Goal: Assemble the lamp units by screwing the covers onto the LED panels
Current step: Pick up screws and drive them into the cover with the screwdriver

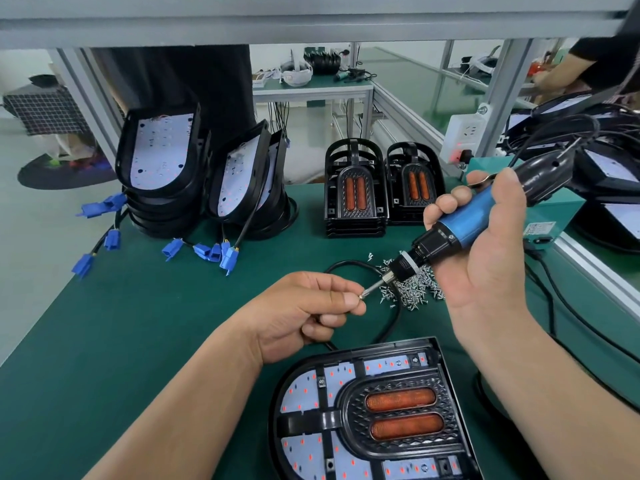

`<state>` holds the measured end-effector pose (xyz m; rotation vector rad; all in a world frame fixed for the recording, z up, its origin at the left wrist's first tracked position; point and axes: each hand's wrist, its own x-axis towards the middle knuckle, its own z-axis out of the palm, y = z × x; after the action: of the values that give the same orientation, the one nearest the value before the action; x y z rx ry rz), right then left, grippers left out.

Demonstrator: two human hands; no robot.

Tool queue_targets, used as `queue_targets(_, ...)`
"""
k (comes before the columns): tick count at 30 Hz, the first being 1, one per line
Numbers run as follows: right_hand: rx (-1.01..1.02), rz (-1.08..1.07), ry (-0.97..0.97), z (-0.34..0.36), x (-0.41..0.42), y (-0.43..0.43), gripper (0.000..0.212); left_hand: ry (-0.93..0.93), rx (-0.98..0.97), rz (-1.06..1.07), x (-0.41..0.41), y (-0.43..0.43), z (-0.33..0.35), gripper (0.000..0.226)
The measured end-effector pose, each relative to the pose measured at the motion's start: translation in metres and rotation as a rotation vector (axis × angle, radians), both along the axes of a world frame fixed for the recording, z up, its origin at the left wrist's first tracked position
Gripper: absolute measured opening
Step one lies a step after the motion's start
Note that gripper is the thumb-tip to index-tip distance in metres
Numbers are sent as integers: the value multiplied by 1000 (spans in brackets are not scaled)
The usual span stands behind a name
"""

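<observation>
Left hand (pixel 301 313) pinches a screw (pixel 361 295) at the screwdriver (pixel 460 226), which the right hand (pixel 491 265) grips. The cover (pixel 398 414) at the counter's (pixel 138 323) near edge seems partly fastened

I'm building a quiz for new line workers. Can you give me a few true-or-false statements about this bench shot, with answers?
1. The right hand grips the blue screwdriver. True.
2. Loose screws lie piled on the green mat. True.
3. The left hand rests flat on the mat. False: it pinches a screw at the bit's tip.
4. The lamp unit nearest the person has no cover. False: a black cover with two orange reflectors lies on its LED panel.
5. Spare covers stand in two stacks at the back. True.
</observation>
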<state>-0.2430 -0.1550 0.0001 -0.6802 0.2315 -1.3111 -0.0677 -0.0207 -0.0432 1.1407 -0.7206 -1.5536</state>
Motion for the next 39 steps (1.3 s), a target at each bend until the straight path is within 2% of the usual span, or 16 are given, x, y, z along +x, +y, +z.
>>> queue_targets(26,-95,-30,39,2,2,3,20,8,2,87,-1,-1,0,14)
queue_targets(39,-8,-75,73,-3,4,5,27,-74,-45,178,0,-3,-5,16)
